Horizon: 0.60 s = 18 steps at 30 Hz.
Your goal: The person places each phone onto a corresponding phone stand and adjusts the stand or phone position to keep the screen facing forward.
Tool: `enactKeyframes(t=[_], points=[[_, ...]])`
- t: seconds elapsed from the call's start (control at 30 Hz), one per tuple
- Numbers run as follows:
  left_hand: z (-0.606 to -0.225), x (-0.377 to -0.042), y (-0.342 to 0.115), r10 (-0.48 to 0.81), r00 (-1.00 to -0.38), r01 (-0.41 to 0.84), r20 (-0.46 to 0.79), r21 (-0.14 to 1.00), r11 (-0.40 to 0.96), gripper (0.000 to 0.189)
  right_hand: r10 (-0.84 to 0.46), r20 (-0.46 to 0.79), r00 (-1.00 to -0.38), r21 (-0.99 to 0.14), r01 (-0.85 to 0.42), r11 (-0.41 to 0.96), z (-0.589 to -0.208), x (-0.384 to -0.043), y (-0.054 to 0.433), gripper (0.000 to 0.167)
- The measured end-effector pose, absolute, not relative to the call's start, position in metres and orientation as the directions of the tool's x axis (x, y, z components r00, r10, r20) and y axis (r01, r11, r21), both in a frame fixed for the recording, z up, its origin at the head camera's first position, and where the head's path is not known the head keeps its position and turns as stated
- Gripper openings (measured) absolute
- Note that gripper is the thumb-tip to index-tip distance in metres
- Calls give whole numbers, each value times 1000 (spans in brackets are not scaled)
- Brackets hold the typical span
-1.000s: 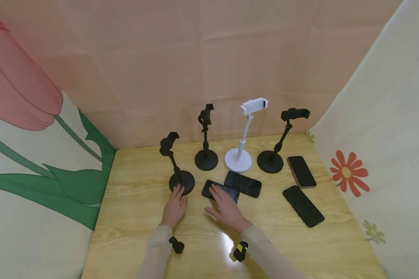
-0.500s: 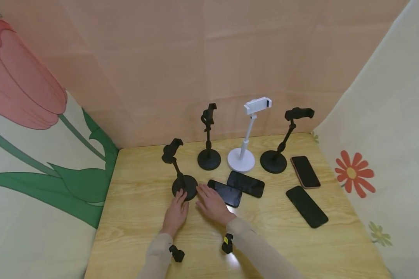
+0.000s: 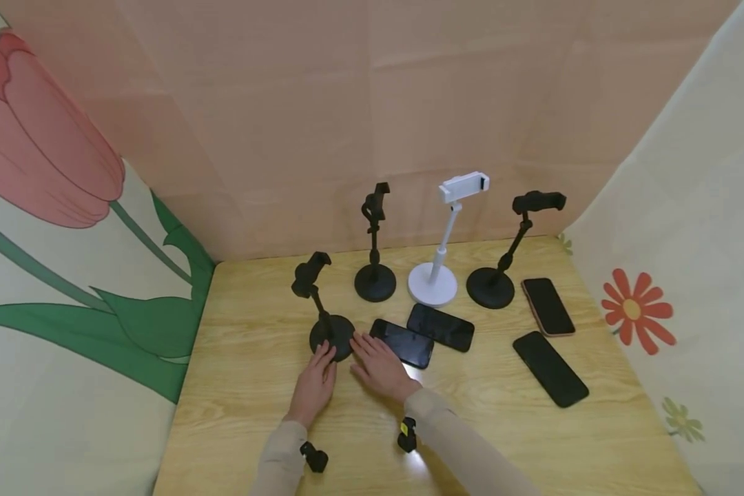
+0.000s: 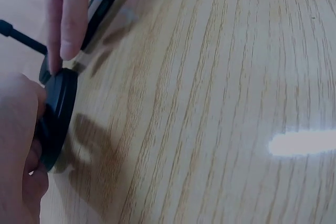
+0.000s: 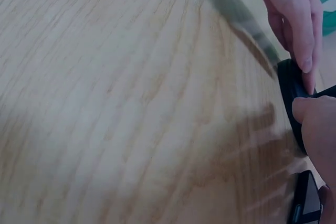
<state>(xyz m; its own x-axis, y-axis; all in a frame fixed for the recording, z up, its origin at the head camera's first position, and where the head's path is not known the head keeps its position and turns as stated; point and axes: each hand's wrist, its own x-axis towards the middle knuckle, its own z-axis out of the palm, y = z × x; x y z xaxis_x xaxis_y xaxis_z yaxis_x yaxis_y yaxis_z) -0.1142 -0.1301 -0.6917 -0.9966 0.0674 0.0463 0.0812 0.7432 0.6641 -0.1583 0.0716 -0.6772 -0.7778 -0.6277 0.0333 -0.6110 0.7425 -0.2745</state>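
Observation:
In the head view my left hand [image 3: 313, 387] rests its extended fingers on the near edge of a black phone stand's round base [image 3: 342, 331]. My right hand [image 3: 381, 368] lies at the right side of that base, fingers extended and fingertips touching its rim. The stand's arm leans back to an empty phone clamp [image 3: 310, 274]. In the right wrist view the left hand's fingers [image 5: 300, 40] lie straight against the base [image 5: 290, 93]. Right of the right hand, a black smartphone [image 3: 406, 344] lies flat, partly covered by the hand, its corner meeting another smartphone [image 3: 441, 327].
Behind stand a black phone stand [image 3: 375, 282], a white phone stand [image 3: 432, 284] and another black phone stand [image 3: 491, 288], clamps empty. Two more smartphones, one pink-edged [image 3: 548, 306] and one black [image 3: 550, 368], lie at the right of the wooden table [image 3: 235, 358].
My right hand has left the nearer smartphone and moved left to the stand's base. The front stand has shifted slightly towards me, with my left hand on it. The head view has turned slightly.

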Motion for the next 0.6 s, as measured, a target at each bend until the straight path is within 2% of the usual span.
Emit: enactKeyframes(t=[0.17,0.4,0.6], points=[[-693,-114,-131,71,-997,78,38,662,745,41,-638,34,-769,-291,-618,730,-673,-167,66,61],[-692,-114,-129,55,-998,66,38,674,736,40,-636,-41,-771,-282,-601,747,-670,-175,62,58],[-690,-118,-131,27,-998,62,65,646,761,38,-631,-31,-775,-283,-599,750,-669,-174,58,59]])
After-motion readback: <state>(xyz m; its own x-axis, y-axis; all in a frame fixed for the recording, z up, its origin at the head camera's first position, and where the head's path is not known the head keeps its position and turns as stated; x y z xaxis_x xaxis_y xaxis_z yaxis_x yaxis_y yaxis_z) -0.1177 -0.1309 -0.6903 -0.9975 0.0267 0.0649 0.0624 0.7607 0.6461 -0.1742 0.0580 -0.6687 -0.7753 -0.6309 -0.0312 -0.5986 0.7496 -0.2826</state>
